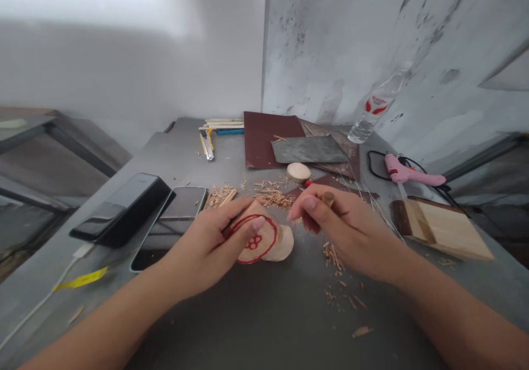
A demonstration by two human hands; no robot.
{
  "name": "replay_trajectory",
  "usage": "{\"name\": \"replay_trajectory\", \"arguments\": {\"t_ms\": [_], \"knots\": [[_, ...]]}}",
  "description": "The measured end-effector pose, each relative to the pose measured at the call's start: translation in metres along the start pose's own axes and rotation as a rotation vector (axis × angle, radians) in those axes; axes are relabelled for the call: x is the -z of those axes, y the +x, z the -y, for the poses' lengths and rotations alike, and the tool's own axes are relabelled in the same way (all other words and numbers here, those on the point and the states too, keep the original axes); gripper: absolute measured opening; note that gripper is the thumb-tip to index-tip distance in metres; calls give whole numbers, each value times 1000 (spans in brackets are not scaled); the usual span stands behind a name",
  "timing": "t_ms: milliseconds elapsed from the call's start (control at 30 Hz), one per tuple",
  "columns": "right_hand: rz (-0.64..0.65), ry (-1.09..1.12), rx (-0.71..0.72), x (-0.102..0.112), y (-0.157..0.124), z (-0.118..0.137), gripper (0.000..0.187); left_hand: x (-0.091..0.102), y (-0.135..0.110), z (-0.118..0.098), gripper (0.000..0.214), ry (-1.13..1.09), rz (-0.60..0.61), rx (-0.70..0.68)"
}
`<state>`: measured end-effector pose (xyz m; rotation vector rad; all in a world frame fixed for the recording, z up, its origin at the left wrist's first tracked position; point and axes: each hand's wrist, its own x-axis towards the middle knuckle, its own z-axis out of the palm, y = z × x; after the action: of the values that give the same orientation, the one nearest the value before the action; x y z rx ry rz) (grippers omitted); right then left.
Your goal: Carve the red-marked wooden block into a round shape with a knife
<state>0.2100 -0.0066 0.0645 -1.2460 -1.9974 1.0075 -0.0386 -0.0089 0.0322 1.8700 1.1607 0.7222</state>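
Observation:
My left hand (221, 240) is closed around the edge of a pale wooden piece (270, 237), its thumb pressed on top. A red circle with a small red flower is drawn on that piece, and a rounded part juts out to the right. Close by on the right, my right hand (336, 224) has its fingers curled round a thin tool (328, 198) with a round wooden handle end. The tool's working tip is hidden, so its kind is unclear. Something red shows just behind the knuckles. Wood shavings (275, 198) lie beyond both hands.
A phone (182, 207) and a black device (119, 210) lie left. Toward the back are sandpaper sheets (268, 141), a round wood slice (298, 172), a utility knife (208, 145) and a water bottle (374, 111). A pink glue gun (413, 171) and wooden block (442, 229) sit right.

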Motion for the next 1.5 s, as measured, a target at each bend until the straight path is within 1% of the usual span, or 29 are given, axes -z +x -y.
{"name": "replay_trajectory", "arguments": {"t_ms": [67,133,200,233,267,333,400,467,567,667,767,833,967,1033,1100,1233,1367,1433,1500], "knots": [[4,217,45,0,4,3,48,0,2,-2,25,38,16,-6],[38,463,62,-1,11,9,50,0,3,0,25,67,15,10],[114,684,39,-4,21,17,54,0,5,4,26,75,1,29],[172,759,15,-5,28,21,58,0,6,6,26,68,-4,35],[197,803,-9,-7,34,25,61,0,7,8,26,56,-3,47],[221,829,-36,-13,47,30,64,-1,9,10,29,23,11,102],[202,864,-32,-21,58,31,62,-1,9,11,35,-3,26,184],[179,923,-23,-29,65,29,58,-3,10,14,39,-9,14,221],[133,1005,-15,-38,69,21,55,-6,11,23,40,14,-44,152],[111,1057,-19,-42,71,12,54,-8,12,31,40,72,-64,102],[104,1118,-34,-42,74,3,54,-9,11,30,42,175,-76,60],[87,1168,-39,-42,75,-2,53,-9,10,26,49,224,-62,41],[53,1213,-42,-43,78,-6,52,-10,7,22,77,328,15,28],[39,1226,-59,-43,79,-6,52,-11,6,23,80,360,51,18],[5,1244,-80,-46,80,-7,54,-12,6,25,76,365,75,-6],[-107,1186,-59,-56,81,-9,56,-14,8,31,70,399,83,-77],[-159,1124,-40,-65,81,-9,56,-17,10,36,72,451,91,-101],[-189,1106,-83,-68,84,-9,57,-18,10,38,75,470,90,-104],[-236,1084,-177,-72,88,-10,57,-19,9,38,76,485,86,-93]]}}
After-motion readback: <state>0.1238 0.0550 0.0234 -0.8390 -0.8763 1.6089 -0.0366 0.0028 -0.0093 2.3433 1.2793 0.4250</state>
